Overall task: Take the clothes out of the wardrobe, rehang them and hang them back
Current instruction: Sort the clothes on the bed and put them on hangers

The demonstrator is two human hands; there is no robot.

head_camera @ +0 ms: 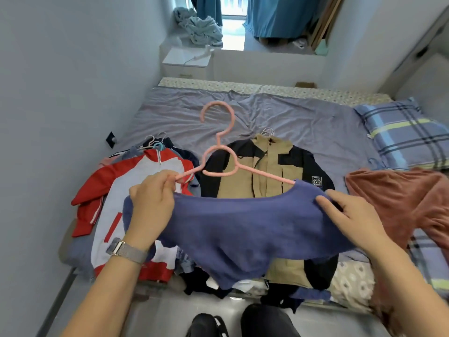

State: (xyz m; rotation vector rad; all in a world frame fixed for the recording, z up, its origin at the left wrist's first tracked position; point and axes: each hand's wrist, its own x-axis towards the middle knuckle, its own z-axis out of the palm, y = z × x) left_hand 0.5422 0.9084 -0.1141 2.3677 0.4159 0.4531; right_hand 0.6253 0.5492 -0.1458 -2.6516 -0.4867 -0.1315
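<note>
The hanger's (220, 164) long axis runs left to right above the top (238, 229). Its left arm is pinched with the collar by the left hand (151, 203); its right arm is hidden under cloth gripped by the right hand (349, 215). Counted: one hanger, one top held. Behind lie a red jacket (121, 203) and tan jacket (262, 176).

You are wearing the single wide-angle head camera, looking forward and down, close over the bed (303, 117) toward the curtains (279, 15).
</note>
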